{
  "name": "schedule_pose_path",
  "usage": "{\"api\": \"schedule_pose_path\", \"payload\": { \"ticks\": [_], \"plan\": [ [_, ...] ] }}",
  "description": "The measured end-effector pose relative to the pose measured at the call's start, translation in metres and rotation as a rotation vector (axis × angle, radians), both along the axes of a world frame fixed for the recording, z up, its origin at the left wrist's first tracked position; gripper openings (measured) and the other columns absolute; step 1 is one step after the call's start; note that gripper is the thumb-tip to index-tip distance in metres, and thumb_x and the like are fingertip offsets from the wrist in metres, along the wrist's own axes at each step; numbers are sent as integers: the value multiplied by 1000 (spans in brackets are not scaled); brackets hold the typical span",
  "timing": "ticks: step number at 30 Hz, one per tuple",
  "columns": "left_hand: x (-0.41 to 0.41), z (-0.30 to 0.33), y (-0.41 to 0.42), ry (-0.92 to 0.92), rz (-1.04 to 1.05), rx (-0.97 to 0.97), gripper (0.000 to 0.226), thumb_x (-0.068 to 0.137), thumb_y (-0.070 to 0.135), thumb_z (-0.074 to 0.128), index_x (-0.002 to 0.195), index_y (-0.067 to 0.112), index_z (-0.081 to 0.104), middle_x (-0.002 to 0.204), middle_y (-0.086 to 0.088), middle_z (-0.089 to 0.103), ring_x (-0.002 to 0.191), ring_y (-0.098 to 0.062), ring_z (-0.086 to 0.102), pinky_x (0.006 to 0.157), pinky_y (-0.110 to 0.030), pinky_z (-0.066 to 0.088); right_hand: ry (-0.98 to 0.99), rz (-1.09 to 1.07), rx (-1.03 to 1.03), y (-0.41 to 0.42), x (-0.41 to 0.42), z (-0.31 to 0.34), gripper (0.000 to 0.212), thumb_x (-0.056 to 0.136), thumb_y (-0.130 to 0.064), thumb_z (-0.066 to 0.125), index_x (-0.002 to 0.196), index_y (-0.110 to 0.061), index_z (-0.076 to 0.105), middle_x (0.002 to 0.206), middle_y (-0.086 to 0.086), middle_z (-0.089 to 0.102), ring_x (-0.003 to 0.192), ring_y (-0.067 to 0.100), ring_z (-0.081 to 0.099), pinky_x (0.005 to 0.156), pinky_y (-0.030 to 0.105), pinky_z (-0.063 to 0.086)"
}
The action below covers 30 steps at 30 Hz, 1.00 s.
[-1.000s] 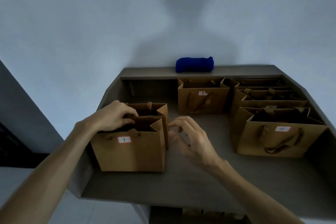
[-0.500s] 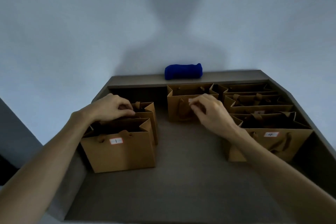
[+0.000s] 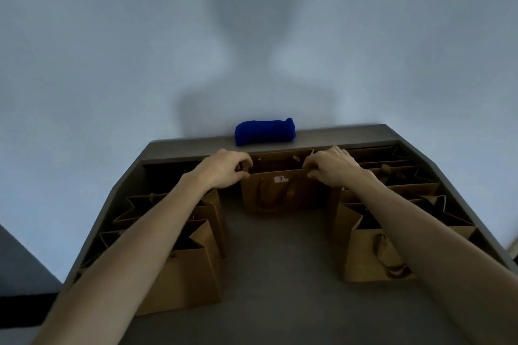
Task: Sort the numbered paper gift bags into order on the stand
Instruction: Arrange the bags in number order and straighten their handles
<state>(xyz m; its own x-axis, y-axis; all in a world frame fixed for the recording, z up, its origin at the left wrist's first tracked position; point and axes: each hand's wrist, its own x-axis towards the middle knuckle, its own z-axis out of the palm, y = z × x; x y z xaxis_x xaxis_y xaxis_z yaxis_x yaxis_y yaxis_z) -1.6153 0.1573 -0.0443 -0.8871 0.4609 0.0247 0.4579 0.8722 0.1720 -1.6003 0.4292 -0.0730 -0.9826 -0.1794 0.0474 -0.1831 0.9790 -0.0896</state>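
We take the grey stand (image 3: 280, 274) as the frame for everything: a walled tray with a raised back ledge, its middle floor bare, which we judge is kept free as working room for shuffling bags. Our landmark is the bag marked 3 (image 3: 280, 193), standing upright at the back of the stand, just under the ledge, label facing us. To the left of it and nearer us stands a short file of brown bags (image 3: 193, 269), one behind another; their labels are hidden by the forearm, so we cannot read them. To the right of it runs a longer file of bags (image 3: 372, 258), packed front to back along the right wall, numbers also unreadable from here. We judge the files are the sorted and unsorted groups, but which is which cannot be told. Behind the landmark, on the ledge, lies a rolled blue cloth (image 3: 265, 131), apart from the work. Our left hand (image 3: 224, 169) is at the bag's left top corner, fingers curled and pinching the front rim; our right hand (image 3: 333, 168) does the same at the right corner, thumb in front, fingers over the edge. Two-corner hold, we reckon, because thin paper sags and twists from one side. Handles hang loose down the front. Likely next: lift it clear and carry it toward one file.
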Motion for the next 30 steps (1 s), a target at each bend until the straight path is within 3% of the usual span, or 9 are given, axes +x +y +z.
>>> {"api": "schedule_pose_path", "payload": {
  "ticks": [7,10,13,18,22,25,30],
  "plan": [
    [-14,-14,3,27,-7,-72,22,97,32,54,117,26,64,122,2,64,108,-13,60,92,-38,51,117,-20,-76,6,-1,-2,26,97,-34,56,121,-29,65,127,0,64,124,26,51,108,49,39],
    [-15,1,-1,25,-14,-11,23,98,30,54,116,21,65,117,3,65,102,-11,61,86,-30,48,86,6,-185,8,1,15,24,98,-29,56,116,-19,69,111,1,68,107,20,59,93,37,48],
    [-16,20,-7,-47,-28,31,21,99,31,53,113,21,65,109,8,62,97,-7,57,83,-26,40,-11,37,-277,10,6,35,21,100,-26,54,111,-18,69,100,-5,62,96,13,55,84,27,38],
    [-17,23,-16,-110,-41,73,12,99,35,52,101,30,63,104,8,66,90,-3,61,82,-27,45,-39,39,-279,13,8,40,18,98,-29,55,106,-22,70,99,-6,65,97,13,58,83,28,38],
    [-13,20,-17,-56,-56,83,17,97,31,57,107,23,67,111,3,68,96,-7,61,83,-25,44,15,68,-232,8,12,39,20,97,-27,58,107,-17,71,96,-6,65,90,12,55,79,27,38],
    [-9,24,-24,15,-71,129,21,95,26,60,112,18,70,123,3,67,108,-10,60,92,-26,43,88,93,-236,3,15,43,21,97,-28,59,106,-17,73,103,0,70,88,11,59,77,26,41],
    [-5,21,-45,80,-64,118,20,91,23,65,109,16,72,123,2,67,106,-7,60,92,-24,41,161,169,-220,-20,23,43,20,96,-26,61,107,-14,74,122,2,67,109,16,61,88,25,42]
  ]
}}
